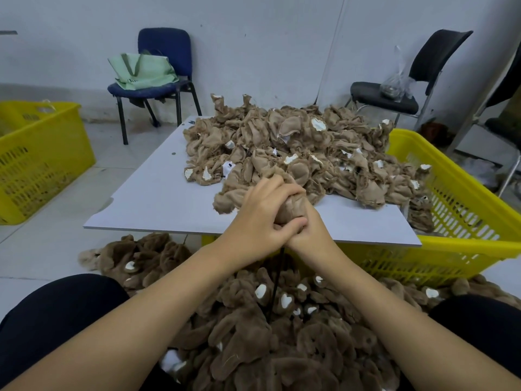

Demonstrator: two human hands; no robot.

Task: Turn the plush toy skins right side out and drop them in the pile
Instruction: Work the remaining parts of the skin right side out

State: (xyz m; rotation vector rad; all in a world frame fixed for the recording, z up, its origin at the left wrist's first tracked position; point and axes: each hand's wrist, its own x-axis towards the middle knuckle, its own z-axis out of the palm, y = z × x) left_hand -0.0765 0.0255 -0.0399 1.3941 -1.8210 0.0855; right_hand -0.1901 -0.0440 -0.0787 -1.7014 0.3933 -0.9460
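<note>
Head camera view: we are looking down at two bare forearms meeting over the near edge of a pale grey counter [146, 198]. We are gripping one tan plush skin [291, 206] between both hands. Our left hand [262, 218] is wrapping over the top of it with fingers curled round the fabric, and our right hand [307, 230] is closing on it from below, mostly hidden under the left. The skin is showing its dull woven backing, so we are judging it to be inside out and the turning step to be under way.

Just beyond our hands, a heap of unturned skins [296, 145] is covering the far half of the counter. Below the counter, between our knees, a pile of fluffy brown turned skins [253, 328] is lying on the floor. A thin dark rod [277, 280] is hanging down from our hands; what it is, we cannot tell. A yellow basket [462, 210] is standing at the right.

Next, we are likely needing to push the fabric through its opening, then release it over the floor pile.
</note>
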